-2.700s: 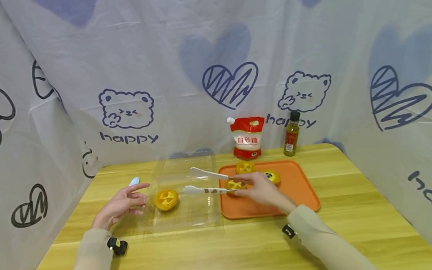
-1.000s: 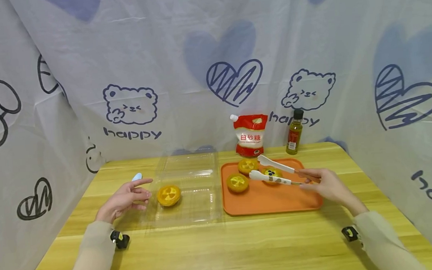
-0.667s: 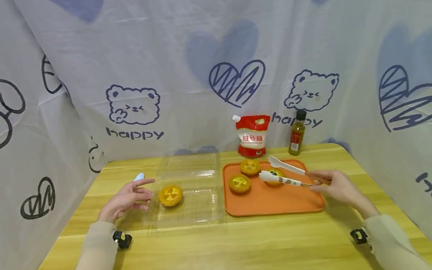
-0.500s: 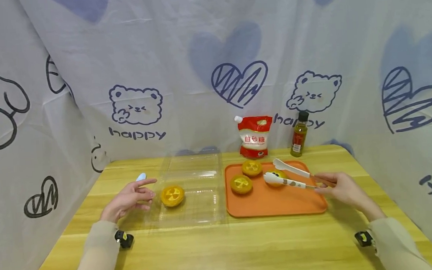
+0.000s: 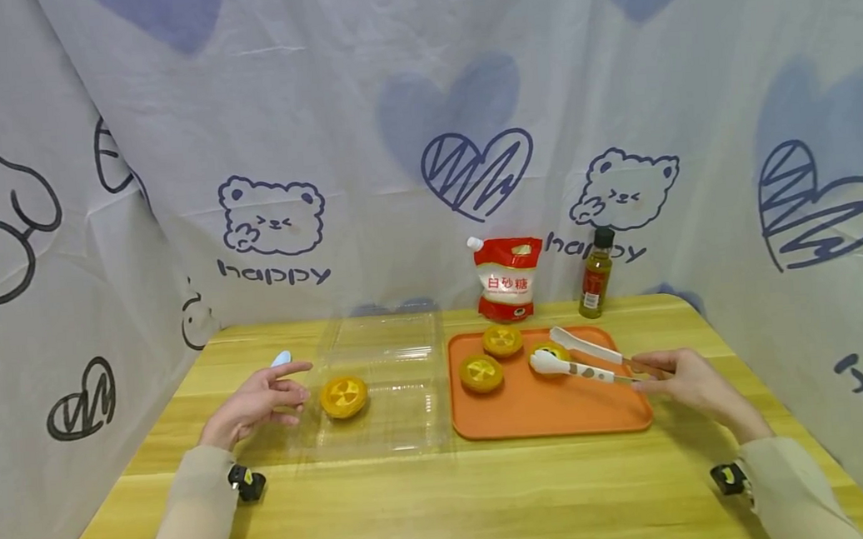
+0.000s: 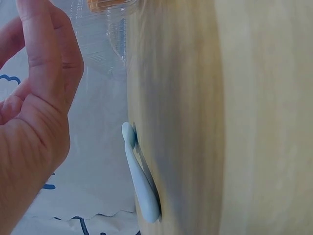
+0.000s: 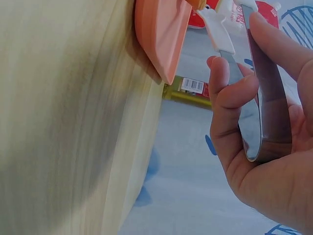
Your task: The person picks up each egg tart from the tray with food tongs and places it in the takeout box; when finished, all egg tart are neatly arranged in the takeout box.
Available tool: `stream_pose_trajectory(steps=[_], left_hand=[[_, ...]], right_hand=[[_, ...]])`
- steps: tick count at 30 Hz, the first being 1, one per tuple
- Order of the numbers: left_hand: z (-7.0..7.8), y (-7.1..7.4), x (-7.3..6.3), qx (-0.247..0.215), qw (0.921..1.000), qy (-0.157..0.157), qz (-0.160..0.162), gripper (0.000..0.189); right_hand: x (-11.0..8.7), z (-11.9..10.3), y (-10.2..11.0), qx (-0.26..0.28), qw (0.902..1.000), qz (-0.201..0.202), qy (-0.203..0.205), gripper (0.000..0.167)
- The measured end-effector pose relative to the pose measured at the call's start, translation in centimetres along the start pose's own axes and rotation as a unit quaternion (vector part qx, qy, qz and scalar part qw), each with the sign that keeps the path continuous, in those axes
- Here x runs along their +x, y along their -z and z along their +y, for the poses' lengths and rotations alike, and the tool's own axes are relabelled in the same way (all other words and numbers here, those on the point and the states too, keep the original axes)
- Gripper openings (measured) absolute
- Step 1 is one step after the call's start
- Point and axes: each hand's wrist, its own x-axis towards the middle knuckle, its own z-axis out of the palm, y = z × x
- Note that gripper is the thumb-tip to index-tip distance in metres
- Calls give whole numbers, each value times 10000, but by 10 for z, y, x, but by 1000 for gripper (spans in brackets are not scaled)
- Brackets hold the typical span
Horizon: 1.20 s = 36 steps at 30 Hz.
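There are four tarts (image 5: pixel 344 398) and one each of tongs (image 5: pixel 593 372), tray (image 5: pixel 532 414), container (image 5: pixel 403 405), pouch (image 5: pixel 508 284), bottle (image 5: pixel 595 285) and blue utensil (image 6: pixel 140 181).

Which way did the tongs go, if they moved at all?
Yes, rightward: the tongs had their tips left of the orange tray; now they're over it.

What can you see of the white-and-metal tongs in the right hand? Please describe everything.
The tongs have a bent, shiny metal handle and white ends; brown patches mark the nearer arm. The right hand grips the metal. Their arms, spread apart, point left above the rectangular orange tray; one end partly hides a round yellow tart, contact unclear.
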Motion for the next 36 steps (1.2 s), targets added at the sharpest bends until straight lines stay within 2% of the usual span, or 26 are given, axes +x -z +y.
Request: stream_pose_trajectory(steps=[5, 17, 29, 36], left_hand=[[0, -1, -1, 3, 10000, -1, -2, 71], [1, -1, -1, -22, 10000, 40, -5, 71], [1, 0, 0, -72, 10000, 24, -52, 71], [2, -1, 0, -74, 10000, 31, -46, 72]], right_hand=[[1, 3, -2, -96, 10000, -7, 8, 67], [2, 4, -2, -730, 9968, 298, 135, 54], [-1, -2, -3, -945, 9948, 375, -41, 50], [-2, -7, -3, -929, 9944, 491, 119, 47]])
